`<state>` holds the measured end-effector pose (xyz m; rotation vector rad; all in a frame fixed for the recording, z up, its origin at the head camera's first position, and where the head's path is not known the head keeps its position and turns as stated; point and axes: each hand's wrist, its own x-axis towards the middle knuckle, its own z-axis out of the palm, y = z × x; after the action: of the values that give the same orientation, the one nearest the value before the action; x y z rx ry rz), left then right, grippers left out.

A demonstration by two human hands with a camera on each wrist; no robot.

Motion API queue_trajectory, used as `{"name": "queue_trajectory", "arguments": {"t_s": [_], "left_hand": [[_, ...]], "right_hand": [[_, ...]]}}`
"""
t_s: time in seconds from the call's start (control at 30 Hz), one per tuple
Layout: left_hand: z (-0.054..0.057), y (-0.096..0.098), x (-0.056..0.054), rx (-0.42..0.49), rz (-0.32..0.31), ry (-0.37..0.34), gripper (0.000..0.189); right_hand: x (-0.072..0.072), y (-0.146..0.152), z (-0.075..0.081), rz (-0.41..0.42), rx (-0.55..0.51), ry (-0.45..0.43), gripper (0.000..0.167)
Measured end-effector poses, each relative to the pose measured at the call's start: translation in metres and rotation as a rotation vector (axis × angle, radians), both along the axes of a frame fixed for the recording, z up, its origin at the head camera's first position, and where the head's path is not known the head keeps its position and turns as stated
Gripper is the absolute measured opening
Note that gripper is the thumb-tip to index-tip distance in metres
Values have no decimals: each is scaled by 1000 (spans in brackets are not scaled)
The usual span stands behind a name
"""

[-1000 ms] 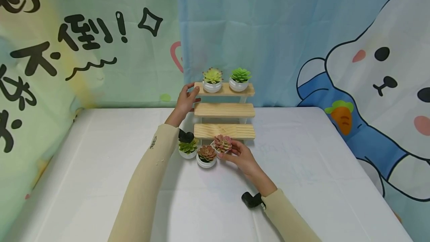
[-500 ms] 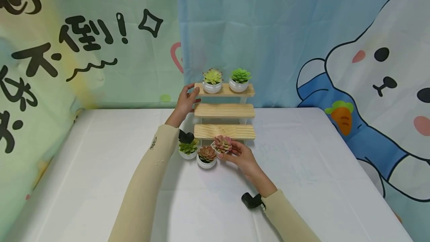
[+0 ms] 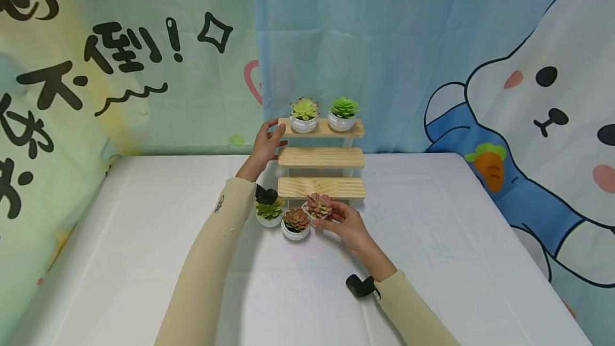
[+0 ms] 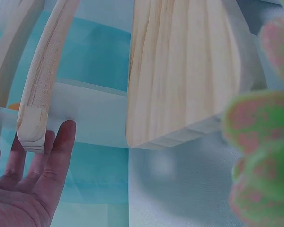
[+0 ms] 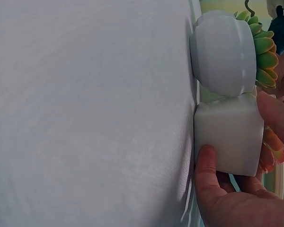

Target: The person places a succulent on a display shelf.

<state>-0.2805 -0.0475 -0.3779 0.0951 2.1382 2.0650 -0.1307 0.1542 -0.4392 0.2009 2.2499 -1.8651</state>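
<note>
Right hand (image 3: 349,228) first, in the head view: it pinches a pink succulent (image 3: 318,205) by its square white pot (image 5: 228,135), just in front of the lowest tier of a three-tier wooden stand (image 3: 321,158). Immediately left of that pot, a reddish-brown succulent (image 3: 295,219) stands on the white tablecloth (image 3: 408,218); farther left, a green succulent (image 3: 270,210) is partly hidden by a black wrist camera (image 3: 266,194). The left hand (image 3: 266,144) reaches the stand's left end, fingertips at the top plank (image 3: 321,131), on which a yellow-green succulent (image 3: 304,108) and a bright green succulent (image 3: 344,107) stand upright, slightly apart.

From the left wrist, that hand's fingers are nearly straight and slightly spread, passing behind a plank's end beside a pale side panel (image 4: 92,113); how firmly they touch, I cannot tell. Blurred green-and-pink leaves (image 4: 265,123) crowd the right edge.

From the right wrist, digits lie on opposite sides of the square white pot, its base level with that of a round ribbed pot (image 5: 225,54) next to it. Orange-red leaves (image 5: 272,149) show past the square rim; green leaves with orange edges (image 5: 265,54) top the round one.
</note>
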Motion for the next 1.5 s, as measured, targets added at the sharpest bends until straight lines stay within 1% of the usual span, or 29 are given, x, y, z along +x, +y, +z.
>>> {"name": "queue_trajectory", "arguments": {"t_s": [0.13,0.4,0.63,0.97,1.1,1.3,1.5], "left_hand": [[0,1,-1,-3,-3,8,56],[-2,1,-2,-19,2,19,55],[-1,1,-2,-17,1,14,56],[0,2,-3,-18,13,4,55],[-1,0,-1,-20,9,1,56],[-2,-1,3,-29,-4,8,56],[0,0,2,-29,-10,19,57]], "right_hand": [[0,2,1,7,1,10,62],[1,4,0,11,13,3,62],[2,4,0,12,16,6,61],[4,5,3,15,51,9,61],[5,5,2,21,63,15,61],[7,5,0,8,85,17,59],[7,6,2,1,92,27,58]]}}
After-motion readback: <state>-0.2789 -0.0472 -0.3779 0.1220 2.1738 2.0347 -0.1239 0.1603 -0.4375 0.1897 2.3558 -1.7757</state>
